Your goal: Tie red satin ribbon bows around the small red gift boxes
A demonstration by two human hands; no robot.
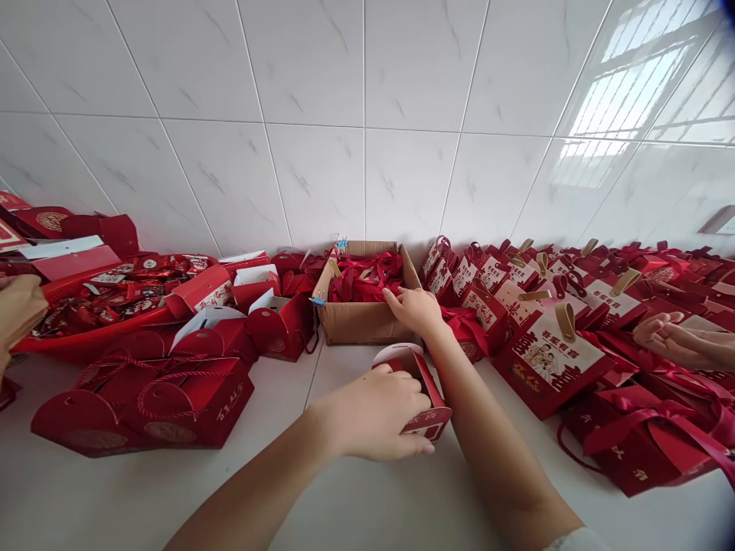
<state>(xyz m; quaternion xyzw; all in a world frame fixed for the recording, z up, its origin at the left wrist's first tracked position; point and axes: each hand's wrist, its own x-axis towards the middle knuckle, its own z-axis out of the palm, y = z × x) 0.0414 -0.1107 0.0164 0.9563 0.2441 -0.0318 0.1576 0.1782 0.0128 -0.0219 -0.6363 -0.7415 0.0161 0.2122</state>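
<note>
My left hand (373, 413) is closed around a small red gift box (432, 389) with its top flaps up. The hand covers much of that box, so its inside is mostly hidden. My right hand (418, 308) reaches over the front right rim of a cardboard box (367, 323), fingers stretched out at the dark red ribbons (367, 275) heaped inside. No ribbon is visibly lifted by it. Blue binder clips (318, 303) sit on the cardboard box's left side.
At left, a red tray (86, 348) holds wrapped candies, with another person's hand (20, 310) beside it. Red gift boxes (198, 402) stand nearby. Rows of handled boxes (554, 356) fill the right, where another hand (681, 337) reaches in. A tiled wall (315, 176) is behind.
</note>
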